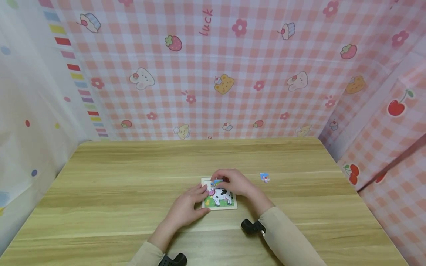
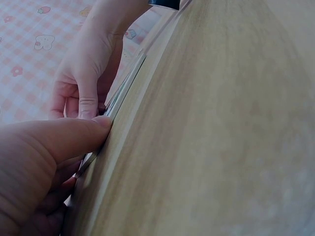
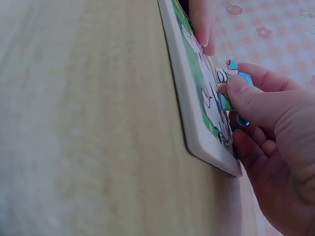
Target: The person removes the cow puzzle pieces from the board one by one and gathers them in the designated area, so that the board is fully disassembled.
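A small cow jigsaw puzzle in a pale frame (image 1: 221, 208) lies flat on the table. My left hand (image 1: 187, 206) holds the frame at its left side, thumb at the lower left corner and fingers at the upper left. Over the top of the picture, my right hand (image 1: 235, 181) pinches a blue and green puzzle piece (image 3: 245, 78) between thumb and fingers. That piece is tilted up against the board in the right wrist view. The cow's body (image 1: 222, 196) shows in the frame; the right hand hides the upper right corner.
A loose blue puzzle piece (image 1: 264, 177) lies on the wooden table (image 1: 133, 173), right of the frame. Black wrist devices (image 1: 252, 226) sit at both sleeves. A pink checked curtain (image 1: 199, 74) hangs behind the table's far edge.
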`<action>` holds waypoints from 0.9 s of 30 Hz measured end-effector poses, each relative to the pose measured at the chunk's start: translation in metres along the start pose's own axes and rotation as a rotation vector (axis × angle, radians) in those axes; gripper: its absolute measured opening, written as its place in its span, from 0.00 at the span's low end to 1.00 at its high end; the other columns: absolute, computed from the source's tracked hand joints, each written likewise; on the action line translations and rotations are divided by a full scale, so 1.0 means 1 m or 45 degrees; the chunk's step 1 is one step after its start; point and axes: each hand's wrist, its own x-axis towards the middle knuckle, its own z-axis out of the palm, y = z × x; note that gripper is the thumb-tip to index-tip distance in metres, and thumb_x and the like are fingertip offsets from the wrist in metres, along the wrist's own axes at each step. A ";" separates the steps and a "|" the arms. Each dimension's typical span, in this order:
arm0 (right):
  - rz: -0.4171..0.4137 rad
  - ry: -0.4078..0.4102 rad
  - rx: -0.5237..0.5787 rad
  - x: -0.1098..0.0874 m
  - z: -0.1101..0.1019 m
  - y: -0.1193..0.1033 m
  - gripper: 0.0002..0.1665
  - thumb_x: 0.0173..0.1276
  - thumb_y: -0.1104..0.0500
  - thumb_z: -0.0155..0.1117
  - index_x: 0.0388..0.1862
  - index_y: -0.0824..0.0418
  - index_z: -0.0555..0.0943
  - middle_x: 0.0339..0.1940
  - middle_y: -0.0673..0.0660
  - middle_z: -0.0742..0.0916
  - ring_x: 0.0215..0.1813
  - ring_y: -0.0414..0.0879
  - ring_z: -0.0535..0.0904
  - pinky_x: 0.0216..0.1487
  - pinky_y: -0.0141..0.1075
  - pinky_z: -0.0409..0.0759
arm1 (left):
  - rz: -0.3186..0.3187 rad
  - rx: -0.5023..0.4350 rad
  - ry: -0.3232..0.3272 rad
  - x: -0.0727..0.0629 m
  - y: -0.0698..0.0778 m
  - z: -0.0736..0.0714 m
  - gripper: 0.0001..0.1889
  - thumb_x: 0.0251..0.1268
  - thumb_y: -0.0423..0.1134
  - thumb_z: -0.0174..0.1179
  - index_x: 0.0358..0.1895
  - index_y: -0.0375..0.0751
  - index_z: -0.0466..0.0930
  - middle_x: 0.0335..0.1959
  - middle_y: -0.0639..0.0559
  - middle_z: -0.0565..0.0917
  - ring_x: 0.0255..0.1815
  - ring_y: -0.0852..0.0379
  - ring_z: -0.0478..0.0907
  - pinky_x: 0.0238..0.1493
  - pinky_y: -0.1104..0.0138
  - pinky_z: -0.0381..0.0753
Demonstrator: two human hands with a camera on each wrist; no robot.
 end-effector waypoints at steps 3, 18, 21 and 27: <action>0.001 0.007 0.036 -0.001 0.000 0.002 0.11 0.68 0.62 0.67 0.48 0.52 0.85 0.38 0.47 0.86 0.37 0.39 0.76 0.42 0.31 0.77 | 0.005 0.001 0.002 0.000 0.000 0.000 0.29 0.57 0.44 0.71 0.61 0.36 0.79 0.68 0.45 0.75 0.73 0.42 0.67 0.70 0.45 0.67; 0.015 0.092 0.138 -0.019 -0.015 0.004 0.13 0.67 0.63 0.67 0.51 0.56 0.86 0.49 0.53 0.89 0.44 0.41 0.80 0.47 0.31 0.80 | -0.014 -0.006 -0.012 0.000 0.000 0.000 0.29 0.58 0.45 0.71 0.62 0.38 0.79 0.68 0.46 0.74 0.73 0.43 0.66 0.71 0.46 0.67; 0.017 0.122 0.123 -0.024 -0.019 0.009 0.13 0.67 0.62 0.67 0.50 0.55 0.86 0.49 0.53 0.89 0.44 0.40 0.81 0.47 0.32 0.80 | -0.012 -0.004 -0.011 0.000 0.000 0.000 0.29 0.58 0.45 0.71 0.62 0.37 0.79 0.69 0.46 0.74 0.73 0.43 0.66 0.71 0.46 0.66; 0.007 0.179 0.120 -0.036 -0.024 0.019 0.13 0.67 0.63 0.68 0.50 0.56 0.87 0.50 0.54 0.89 0.48 0.45 0.83 0.48 0.33 0.81 | -0.013 0.005 -0.014 0.001 0.001 0.000 0.29 0.58 0.45 0.71 0.62 0.37 0.78 0.69 0.45 0.74 0.73 0.43 0.66 0.71 0.46 0.66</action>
